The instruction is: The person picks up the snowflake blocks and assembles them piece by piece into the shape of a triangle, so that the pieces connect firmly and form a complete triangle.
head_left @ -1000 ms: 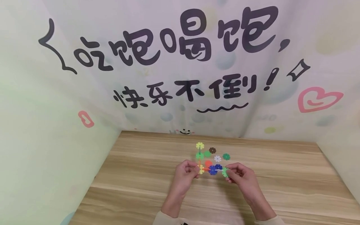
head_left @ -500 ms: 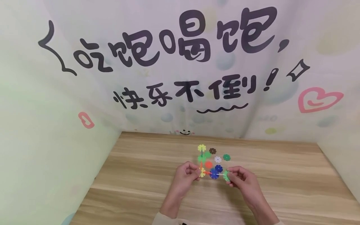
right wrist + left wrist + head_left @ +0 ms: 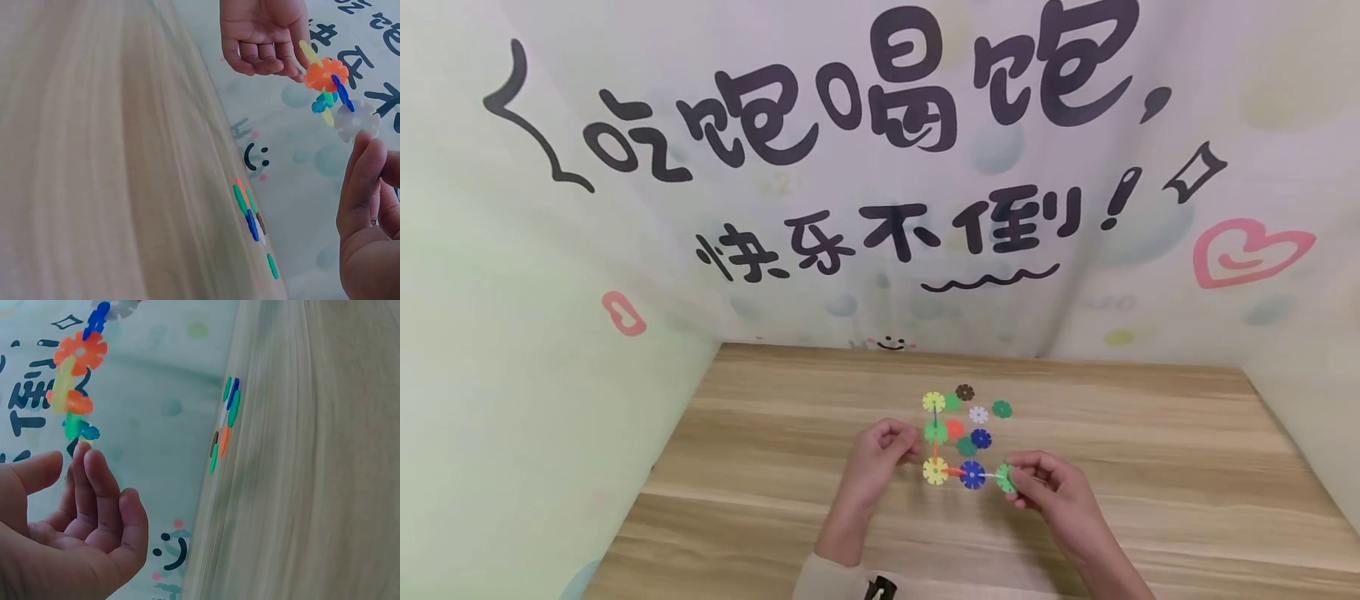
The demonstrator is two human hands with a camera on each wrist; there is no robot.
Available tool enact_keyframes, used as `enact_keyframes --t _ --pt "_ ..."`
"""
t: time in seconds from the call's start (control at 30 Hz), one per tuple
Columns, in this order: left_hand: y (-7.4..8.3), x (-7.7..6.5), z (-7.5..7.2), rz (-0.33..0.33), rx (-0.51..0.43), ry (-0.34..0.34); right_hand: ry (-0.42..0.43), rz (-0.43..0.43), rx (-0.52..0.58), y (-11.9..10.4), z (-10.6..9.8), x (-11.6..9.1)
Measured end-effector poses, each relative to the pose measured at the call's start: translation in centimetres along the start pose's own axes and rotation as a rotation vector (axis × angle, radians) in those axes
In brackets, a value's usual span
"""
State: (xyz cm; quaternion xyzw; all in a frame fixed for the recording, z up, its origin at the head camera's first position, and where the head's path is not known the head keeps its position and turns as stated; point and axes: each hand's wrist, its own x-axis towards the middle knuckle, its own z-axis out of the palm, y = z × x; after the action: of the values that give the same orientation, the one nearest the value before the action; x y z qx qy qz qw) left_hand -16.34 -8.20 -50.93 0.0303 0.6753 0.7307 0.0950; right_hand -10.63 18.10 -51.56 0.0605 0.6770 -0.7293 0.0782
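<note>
An L-shaped chain of slotted plastic snowflake discs hangs above the table. Its near row runs from a yellow corner disc (image 3: pixel 935 471) through a blue disc (image 3: pixel 972 474) to a light green end disc (image 3: pixel 1004 477). That end disc is pinched between thumb and fingers of my right hand (image 3: pixel 1051 485). The other leg passes a green disc (image 3: pixel 936 432) up to a yellow disc (image 3: pixel 933 402). Orange and white discs (image 3: pixel 357 122), edge-on from above, link the row. Just left of the corner, my left hand (image 3: pixel 880 457) holds nothing, thumb apart from its loosely bent fingers (image 3: pixel 103 481).
Several loose discs lie on the wooden table (image 3: pixel 760 467) behind the chain, among them brown (image 3: pixel 965 392), white (image 3: pixel 978 414), dark green (image 3: pixel 1002 409), orange-red (image 3: pixel 955 429) and dark blue (image 3: pixel 981 438). A printed cloth wall (image 3: pixel 820 317) stands at the table's back edge.
My left hand has let go of the yellow corner disc and drawn off to the left. Held by the right hand alone, the chain sits slightly nearer; another dark green loose disc shows.
</note>
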Motion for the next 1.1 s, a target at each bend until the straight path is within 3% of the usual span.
enact_keyframes --t 0.13,0.3,0.47,0.87,1.1 --pt "0.2 0.0 -0.4 0.003 0.008 0.049 -0.041 0.037 -0.043 0.3 -0.1 -0.7" --pt "0.1 0.0 -0.4 0.019 -0.015 0.042 -0.147 0.045 -0.087 1.2 -0.4 -1.4" --pt "0.0 0.0 -0.3 0.006 -0.046 0.034 -0.228 0.029 -0.047 2.2 -0.5 -1.7" --pt "0.1 0.2 -0.7 -0.016 -0.007 -0.006 -0.271 0.026 -0.033 2.4 -0.5 -1.4" --pt "0.4 -0.1 -1.2 -0.027 -0.015 -0.023 -0.214 0.052 -0.153 2.0 -0.8 -0.7"
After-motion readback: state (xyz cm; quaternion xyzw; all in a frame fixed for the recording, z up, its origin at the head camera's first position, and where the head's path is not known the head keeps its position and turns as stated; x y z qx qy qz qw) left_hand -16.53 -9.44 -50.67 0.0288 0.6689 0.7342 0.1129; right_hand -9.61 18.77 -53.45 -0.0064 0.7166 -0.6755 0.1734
